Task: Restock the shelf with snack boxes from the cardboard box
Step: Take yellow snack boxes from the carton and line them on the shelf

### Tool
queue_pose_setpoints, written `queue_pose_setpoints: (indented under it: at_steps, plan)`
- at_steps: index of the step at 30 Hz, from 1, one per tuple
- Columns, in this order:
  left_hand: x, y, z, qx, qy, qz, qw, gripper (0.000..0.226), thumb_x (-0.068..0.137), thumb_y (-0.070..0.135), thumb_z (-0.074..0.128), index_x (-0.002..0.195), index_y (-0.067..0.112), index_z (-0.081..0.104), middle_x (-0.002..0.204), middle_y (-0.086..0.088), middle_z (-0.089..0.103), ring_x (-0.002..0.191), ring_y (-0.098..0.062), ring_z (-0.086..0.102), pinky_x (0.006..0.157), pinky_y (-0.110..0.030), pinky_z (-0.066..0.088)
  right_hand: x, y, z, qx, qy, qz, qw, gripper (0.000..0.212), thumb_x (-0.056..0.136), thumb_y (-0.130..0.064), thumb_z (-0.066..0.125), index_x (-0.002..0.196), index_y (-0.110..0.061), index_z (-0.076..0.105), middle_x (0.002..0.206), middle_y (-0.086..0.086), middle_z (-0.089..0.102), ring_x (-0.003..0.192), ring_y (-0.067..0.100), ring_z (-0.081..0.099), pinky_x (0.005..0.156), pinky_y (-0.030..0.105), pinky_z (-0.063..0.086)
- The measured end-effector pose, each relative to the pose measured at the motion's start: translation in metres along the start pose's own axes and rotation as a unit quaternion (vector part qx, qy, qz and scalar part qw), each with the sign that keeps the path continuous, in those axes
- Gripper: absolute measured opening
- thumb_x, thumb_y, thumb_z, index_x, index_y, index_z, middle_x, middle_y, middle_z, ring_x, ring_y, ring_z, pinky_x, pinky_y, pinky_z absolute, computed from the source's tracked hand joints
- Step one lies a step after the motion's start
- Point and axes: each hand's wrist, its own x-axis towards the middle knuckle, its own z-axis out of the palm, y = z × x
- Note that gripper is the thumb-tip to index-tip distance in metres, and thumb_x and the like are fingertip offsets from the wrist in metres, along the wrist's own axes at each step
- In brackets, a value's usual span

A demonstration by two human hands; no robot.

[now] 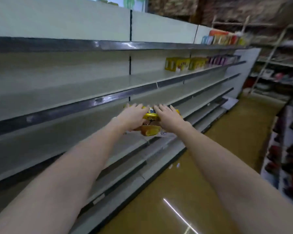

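- The left hand [131, 115] is laid against the left end of a yellow snack box [150, 122], fingers fairly straight and pointing toward the shelving; blur hides whether the thumb wraps beneath.
- The right hand [168, 118] is pressed likewise against the right end, so the box is squeezed between the two palms, probably to keep it level.
- The box is held at the front edge of a bare shelf [74, 141], about at the third level down; whether it rests there cannot be told.
- Similar yellow boxes [177, 64] are lined up one level higher, farther along, which suggests a row being extended.
- The cardboard box is not in view.
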Motion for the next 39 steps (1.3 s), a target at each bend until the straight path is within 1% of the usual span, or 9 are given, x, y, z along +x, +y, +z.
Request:
queue_pose_setpoints:
  at_steps: [3, 7, 14, 20, 25, 29, 32, 37, 39]
  plan:
    - [0.064, -0.012, -0.004, -0.013, 0.014, 0.002, 1.000, 0.067, 0.097, 0.043, 0.052, 0.154, 0.022, 0.024, 0.150, -0.010, 0.041, 0.135, -0.034, 0.040, 0.111, -0.054, 0.031, 0.047, 0.036, -0.011, -0.003, 0.005, 0.026, 1.000, 0.073, 0.099, -0.040, 0.051, 0.157, -0.020, 0.012, 0.164, 0.006, 0.016, 0.150, 0.023, 0.015, 0.121, 0.046, 0.012]
    - [0.138, -0.022, -0.005, -0.007, 0.041, 0.005, 0.999, 0.067, 0.098, 0.046, 0.051, 0.154, 0.022, 0.024, 0.150, -0.010, 0.041, 0.135, -0.033, 0.040, 0.110, -0.053, 0.032, 0.093, 0.080, -0.009, -0.004, 0.049, 0.055, 0.997, 0.073, 0.095, -0.047, 0.056, 0.155, -0.026, 0.020, 0.162, 0.004, 0.023, 0.149, 0.020, 0.019, 0.121, 0.046, 0.011]
    - [0.246, -0.016, 0.004, -0.005, 0.060, 0.026, 0.998, 0.072, 0.094, 0.053, 0.054, 0.154, 0.025, 0.026, 0.150, -0.007, 0.043, 0.137, -0.030, 0.040, 0.113, -0.046, 0.030, 0.142, 0.150, 0.003, 0.021, 0.052, 0.137, 0.989, 0.070, 0.098, -0.047, 0.052, 0.154, -0.041, 0.012, 0.163, -0.007, 0.015, 0.149, 0.016, 0.012, 0.108, 0.074, 0.009]
    - [0.324, 0.000, -0.001, 0.038, 0.095, 0.023, 0.994, 0.065, 0.091, 0.059, 0.055, 0.148, 0.033, 0.038, 0.145, -0.004, 0.049, 0.132, -0.027, 0.045, 0.110, -0.040, 0.032, 0.188, 0.225, 0.023, 0.073, 0.077, 0.140, 0.984, 0.071, 0.096, -0.050, 0.054, 0.154, -0.041, 0.014, 0.163, -0.008, 0.016, 0.149, 0.018, 0.014, 0.106, 0.067, 0.020]
    - [0.408, 0.030, -0.005, 0.093, 0.092, 0.019, 0.991, 0.063, 0.094, 0.060, 0.048, 0.150, 0.033, 0.036, 0.143, -0.002, 0.050, 0.129, -0.026, 0.048, 0.102, -0.039, 0.038, 0.234, 0.310, 0.038, 0.082, 0.109, 0.120, 0.983, 0.068, 0.096, -0.051, 0.055, 0.152, -0.039, 0.019, 0.160, -0.007, 0.025, 0.146, 0.020, 0.022, 0.105, 0.062, 0.026]
    - [0.481, 0.053, -0.002, 0.100, 0.085, -0.012, 0.991, 0.060, 0.095, 0.057, 0.047, 0.148, 0.031, 0.037, 0.141, -0.004, 0.052, 0.127, -0.028, 0.049, 0.100, -0.042, 0.042, 0.273, 0.382, 0.039, 0.085, 0.115, 0.089, 0.986, 0.066, 0.096, -0.051, 0.055, 0.151, -0.040, 0.021, 0.154, -0.005, 0.035, 0.142, 0.022, 0.030, 0.104, 0.064, 0.026]
    - [0.535, 0.075, 0.000, 0.107, 0.082, -0.013, 0.991, 0.061, 0.096, 0.057, 0.046, 0.149, 0.029, 0.035, 0.145, -0.005, 0.049, 0.130, -0.029, 0.046, 0.106, -0.045, 0.040, 0.292, 0.436, 0.044, 0.107, 0.114, 0.088, 0.984, 0.066, 0.095, -0.053, 0.053, 0.152, -0.040, 0.022, 0.157, -0.005, 0.030, 0.143, 0.022, 0.028, 0.107, 0.064, 0.022]
    - [0.601, 0.101, 0.010, 0.105, 0.088, -0.055, 0.989, 0.065, 0.097, 0.058, 0.042, 0.153, 0.026, 0.029, 0.147, -0.006, 0.046, 0.131, -0.030, 0.046, 0.105, -0.045, 0.038, 0.322, 0.511, 0.054, 0.117, 0.157, 0.067, 0.978, 0.077, 0.088, -0.064, 0.056, 0.151, -0.027, 0.031, 0.154, -0.002, 0.036, 0.142, 0.019, 0.032, 0.112, 0.057, 0.018]
    - [0.622, 0.108, 0.013, 0.098, 0.088, -0.074, 0.989, 0.065, 0.097, 0.058, 0.042, 0.151, 0.024, 0.031, 0.146, -0.007, 0.047, 0.130, -0.030, 0.046, 0.104, -0.045, 0.039, 0.337, 0.530, 0.058, 0.116, 0.162, 0.069, 0.978, 0.078, 0.087, -0.064, 0.058, 0.150, -0.027, 0.032, 0.154, -0.001, 0.036, 0.142, 0.020, 0.031, 0.111, 0.062, 0.017]
